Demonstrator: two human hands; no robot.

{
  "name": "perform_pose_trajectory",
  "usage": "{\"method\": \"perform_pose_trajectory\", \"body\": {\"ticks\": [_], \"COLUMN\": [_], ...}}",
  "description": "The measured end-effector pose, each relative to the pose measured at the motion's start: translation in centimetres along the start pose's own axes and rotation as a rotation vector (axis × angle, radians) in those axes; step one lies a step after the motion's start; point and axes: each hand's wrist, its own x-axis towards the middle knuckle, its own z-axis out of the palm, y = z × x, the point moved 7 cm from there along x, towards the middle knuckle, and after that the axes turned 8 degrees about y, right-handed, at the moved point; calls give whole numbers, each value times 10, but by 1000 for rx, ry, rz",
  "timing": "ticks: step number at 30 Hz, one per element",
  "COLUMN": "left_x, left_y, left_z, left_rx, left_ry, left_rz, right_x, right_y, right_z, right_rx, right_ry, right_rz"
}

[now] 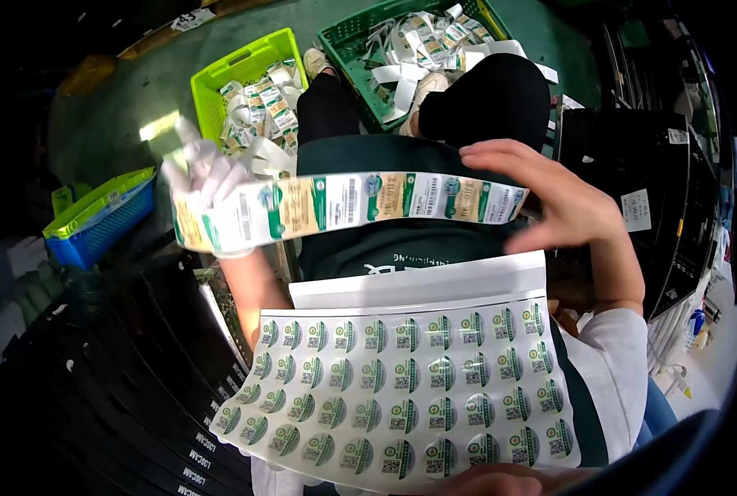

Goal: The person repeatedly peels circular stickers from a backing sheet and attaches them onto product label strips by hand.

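Observation:
A long strip of printed labels [348, 201], green, tan and white with barcodes, stretches across in front of my body. At its left end my left hand [210, 178] grips it; that hand looks whitish, perhaps gloved, and is smeared by motion. My right hand [563, 197] is open around the strip's right end, thumb and fingers wide apart; whether it touches the strip I cannot tell. Nearer to me, over my lap, lies a white sheet of round stickers [401, 372], green and silver with QR codes in rows. Its upper margin is blank.
On the floor ahead, a lime-green basket [201, 103] and a dark green crate [348, 70] hold loose label strips. Blue and lime baskets [96, 236] are stacked at left. Black cases [137, 364] stand lower left, with a black cabinet [625, 165] at right.

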Motion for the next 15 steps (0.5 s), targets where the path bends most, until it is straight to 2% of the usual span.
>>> {"method": "perform_pose_trajectory", "body": {"ticks": [2, 4, 6, 7, 9, 10, 11, 12, 14, 15], "left_x": [-8, -19, -24, -29, -36, -33, -30, -27, -25, -28], "left_y": [-1, -4, -7, -9, -16, -25, -37, -43, -56, -51], "left_z": [9, 12, 14, 11, -3, -3, 1, 3, 4, -11], "left_rx": [189, 240, 454, 518, 600, 630, 549, 573, 613, 774], "left_ry": [-84, -141, -169, -256, -253, -247, -274, -144, 122, 335], "left_rz": [80, 48, 71, 38, -8, -34, 5, 34, 82, 119], "right_x": [8, 7, 16, 21, 32, 37, 38, 36, 35, 31], "right_y": [-51, -90, -89, -80, -37, -9, 14, 37, 61, 68], "right_z": [-7, -5, -8, -9, -7, -4, -1, 4, 15, 18], "right_rx": [249, 338, 250, 226, 288, 424, 461, 495, 653, 647], "right_ry": [65, 56, 97, 159, 347, 457, 550, 640, 726, 753], "right_rz": [-331, -690, -736, -658, -290, -96, 82, 264, 262, 277]}}
